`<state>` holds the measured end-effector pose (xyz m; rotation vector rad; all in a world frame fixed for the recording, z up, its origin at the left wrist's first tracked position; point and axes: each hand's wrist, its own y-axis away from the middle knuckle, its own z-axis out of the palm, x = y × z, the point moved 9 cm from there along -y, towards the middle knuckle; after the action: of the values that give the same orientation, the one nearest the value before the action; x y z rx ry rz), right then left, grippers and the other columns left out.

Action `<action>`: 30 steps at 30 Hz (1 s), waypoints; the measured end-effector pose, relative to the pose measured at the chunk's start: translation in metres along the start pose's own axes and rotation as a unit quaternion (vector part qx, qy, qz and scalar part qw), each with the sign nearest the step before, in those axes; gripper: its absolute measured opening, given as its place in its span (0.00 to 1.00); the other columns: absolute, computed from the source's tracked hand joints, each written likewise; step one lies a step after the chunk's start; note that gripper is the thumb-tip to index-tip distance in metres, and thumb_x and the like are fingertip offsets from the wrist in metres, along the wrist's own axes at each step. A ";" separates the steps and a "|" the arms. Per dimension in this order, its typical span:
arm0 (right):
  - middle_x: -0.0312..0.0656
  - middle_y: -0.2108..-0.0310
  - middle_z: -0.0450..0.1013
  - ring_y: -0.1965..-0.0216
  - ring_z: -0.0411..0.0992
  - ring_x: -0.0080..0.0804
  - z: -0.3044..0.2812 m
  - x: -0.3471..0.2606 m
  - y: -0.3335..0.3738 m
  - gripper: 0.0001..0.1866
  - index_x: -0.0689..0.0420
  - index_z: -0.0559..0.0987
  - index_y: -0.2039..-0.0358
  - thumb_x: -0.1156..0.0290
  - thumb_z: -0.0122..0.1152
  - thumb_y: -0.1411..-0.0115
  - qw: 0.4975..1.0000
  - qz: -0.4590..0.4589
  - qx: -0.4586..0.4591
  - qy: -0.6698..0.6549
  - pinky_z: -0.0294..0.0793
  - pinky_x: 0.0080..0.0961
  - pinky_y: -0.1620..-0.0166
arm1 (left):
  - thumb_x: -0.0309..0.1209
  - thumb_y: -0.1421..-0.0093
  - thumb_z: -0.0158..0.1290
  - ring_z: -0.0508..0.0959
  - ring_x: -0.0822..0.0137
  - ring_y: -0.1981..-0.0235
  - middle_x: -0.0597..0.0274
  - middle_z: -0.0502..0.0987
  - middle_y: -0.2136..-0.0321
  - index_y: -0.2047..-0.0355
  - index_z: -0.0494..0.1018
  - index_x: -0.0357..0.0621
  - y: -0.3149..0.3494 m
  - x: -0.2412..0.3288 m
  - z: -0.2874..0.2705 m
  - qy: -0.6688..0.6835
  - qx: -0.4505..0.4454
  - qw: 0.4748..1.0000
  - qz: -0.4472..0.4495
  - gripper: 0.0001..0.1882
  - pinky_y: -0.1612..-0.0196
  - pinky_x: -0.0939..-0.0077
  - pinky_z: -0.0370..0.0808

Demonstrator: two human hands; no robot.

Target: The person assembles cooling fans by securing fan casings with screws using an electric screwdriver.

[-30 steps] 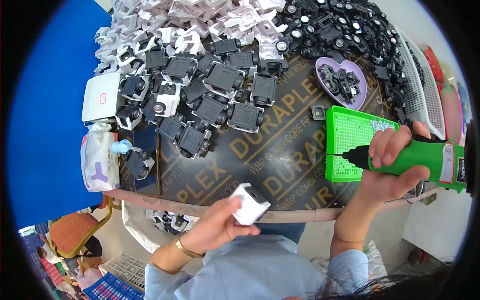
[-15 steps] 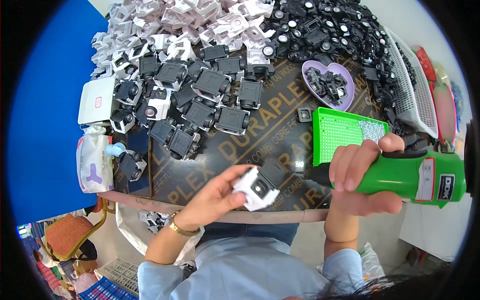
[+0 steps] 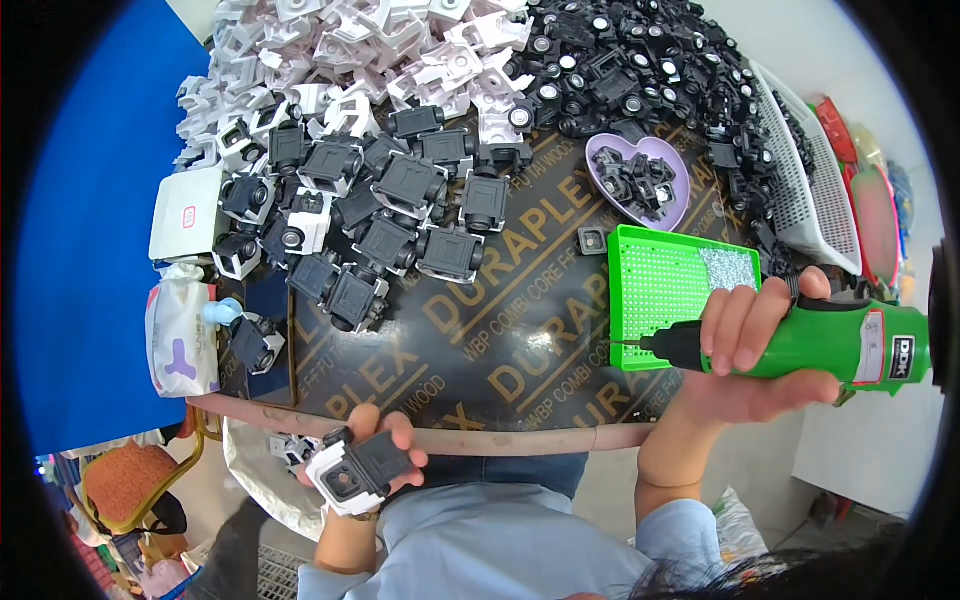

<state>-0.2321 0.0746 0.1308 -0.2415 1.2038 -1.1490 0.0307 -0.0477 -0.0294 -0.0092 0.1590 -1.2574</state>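
Observation:
My left hand [image 3: 405,432] is closed around a white and black toy car [image 3: 348,478], just in front of the table's near edge. The car is turned so that a recess in its white body faces up. Fingers of my right hand [image 3: 740,345] wrap round a green electric screwdriver [image 3: 820,345], whose thin bit points left over the near end of a green perforated tray [image 3: 618,300]. Small silvery screws [image 3: 728,268] lie at the tray's far right. A small square black part [image 3: 592,240] sits beside the tray's far left corner.
Behind stand heaps of white car bodies [image 3: 350,40] and black wheeled chassis [image 3: 620,70]. Several assembled toy cars [image 3: 410,183] cluster left of centre. A purple heart-shaped bowl [image 3: 677,205] holds black parts. A white basket [image 3: 822,215] is at right; a wipes pack [image 3: 180,340] at left.
My left hand has drawn the toy car left and toward me, off the table's edge, and turned it. My right hand has shifted slightly right with the screwdriver, and its bit now shows.

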 end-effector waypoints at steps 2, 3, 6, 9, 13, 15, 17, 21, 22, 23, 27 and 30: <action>0.33 0.81 0.62 0.84 0.59 0.19 -0.001 -0.004 -0.002 0.40 0.63 0.59 0.46 0.41 0.52 0.44 1.000 -0.004 0.015 0.024 0.61 0.17 0.79 | 0.45 0.59 0.67 0.72 0.48 0.60 0.51 0.66 0.64 0.57 0.66 0.46 0.016 0.009 -0.009 -0.116 0.044 0.991 0.044 0.33 0.59 0.59 0.75; 0.33 0.81 0.61 0.84 0.58 0.19 -0.003 -0.006 -0.003 0.39 0.64 0.59 0.46 0.41 0.52 0.44 0.998 -0.005 0.029 0.046 0.60 0.17 0.79 | 0.47 0.58 0.66 0.73 0.51 0.65 0.52 0.67 0.67 0.57 0.66 0.46 0.033 0.018 -0.016 -0.192 0.099 0.973 0.081 0.32 0.64 0.63 0.74; 0.33 0.82 0.60 0.85 0.57 0.19 -0.019 -0.010 -0.007 0.39 0.64 0.60 0.47 0.41 0.51 0.43 0.995 0.018 0.036 0.090 0.59 0.17 0.79 | 0.51 0.52 0.61 0.73 0.62 0.78 0.57 0.69 0.77 0.51 0.64 0.44 0.117 0.051 -0.042 -0.340 0.318 0.873 0.146 0.35 0.76 0.71 0.73; 0.33 0.82 0.60 0.85 0.57 0.20 -0.041 -0.005 -0.004 0.38 0.64 0.60 0.49 0.41 0.51 0.43 0.979 0.052 0.048 0.193 0.59 0.17 0.80 | 0.48 0.47 0.57 0.75 0.63 0.59 0.56 0.72 0.56 0.43 0.57 0.41 0.196 0.094 -0.066 -0.422 0.381 0.789 0.233 0.37 0.60 0.70 0.76; 0.34 0.85 0.60 0.87 0.58 0.20 -0.035 0.015 0.006 0.40 0.64 0.61 0.50 0.40 0.55 0.47 0.970 0.095 0.021 0.224 0.60 0.17 0.83 | 0.39 0.39 0.51 0.73 0.68 0.58 0.58 0.71 0.57 0.50 0.62 0.40 0.312 0.162 -0.093 -0.565 0.558 0.558 0.243 0.22 0.61 0.71 0.73; 0.36 0.87 0.66 0.88 0.63 0.21 -0.030 0.022 0.011 0.40 0.66 0.66 0.53 0.46 0.68 0.54 0.979 0.115 0.050 0.158 0.62 0.15 0.84 | 0.35 0.42 0.54 0.72 0.55 0.58 0.49 0.71 0.57 0.51 0.62 0.36 0.308 0.171 -0.075 -0.780 0.578 0.220 0.096 0.23 0.57 0.65 0.69; 0.36 0.86 0.67 0.87 0.63 0.20 -0.030 0.029 0.017 0.40 0.66 0.66 0.53 0.48 0.70 0.55 0.978 0.146 0.043 0.141 0.61 0.14 0.83 | 0.27 0.50 0.57 0.68 0.43 0.52 0.41 0.68 0.54 0.44 0.57 0.36 0.279 0.161 -0.073 -0.818 0.536 0.167 0.128 0.34 0.49 0.60 0.64; 0.35 0.85 0.66 0.85 0.62 0.18 -0.032 0.040 0.024 0.40 0.67 0.66 0.53 0.50 0.71 0.56 0.976 0.174 0.030 0.131 0.59 0.14 0.82 | 0.20 0.55 0.58 0.63 0.46 0.44 0.42 0.60 0.44 0.38 0.47 0.38 0.256 0.152 -0.104 -0.859 0.480 0.179 0.018 0.45 0.44 0.63 0.63; 0.35 0.85 0.66 0.84 0.62 0.18 -0.033 0.042 0.025 0.39 0.67 0.66 0.53 0.51 0.71 0.56 0.972 0.179 0.016 0.148 0.59 0.14 0.81 | 0.21 0.54 0.58 0.63 0.46 0.44 0.41 0.60 0.44 0.38 0.47 0.37 0.255 0.153 -0.107 -0.869 0.461 0.176 0.002 0.44 0.44 0.63 0.63; 0.35 0.84 0.67 0.83 0.62 0.18 -0.034 0.044 0.026 0.39 0.67 0.66 0.53 0.52 0.71 0.56 0.971 0.188 0.012 0.148 0.58 0.14 0.80 | 0.22 0.53 0.57 0.63 0.46 0.44 0.41 0.61 0.44 0.38 0.48 0.37 0.255 0.153 -0.111 -0.880 0.443 0.174 -0.014 0.43 0.44 0.63 0.62; 0.36 0.84 0.67 0.84 0.63 0.18 -0.033 0.045 0.027 0.38 0.67 0.66 0.54 0.53 0.71 0.55 0.972 0.182 0.006 0.149 0.59 0.14 0.80 | 0.27 0.49 0.55 0.65 0.46 0.45 0.40 0.63 0.45 0.41 0.53 0.34 0.248 0.163 -0.078 -0.858 0.488 0.162 0.012 0.36 0.43 0.63 0.61; 0.36 0.83 0.68 0.83 0.64 0.19 -0.034 0.044 0.031 0.36 0.66 0.67 0.56 0.54 0.72 0.56 0.973 0.171 0.011 0.156 0.59 0.15 0.80 | 0.28 0.43 0.52 0.69 0.54 0.48 0.45 0.68 0.49 0.45 0.60 0.33 0.242 0.176 -0.031 -0.844 0.492 0.155 0.148 0.26 0.47 0.66 0.64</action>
<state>-0.2462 0.0674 0.0697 0.1681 1.4422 -0.9164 0.3082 -0.1371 -0.1030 -0.2398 -2.5704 -0.0127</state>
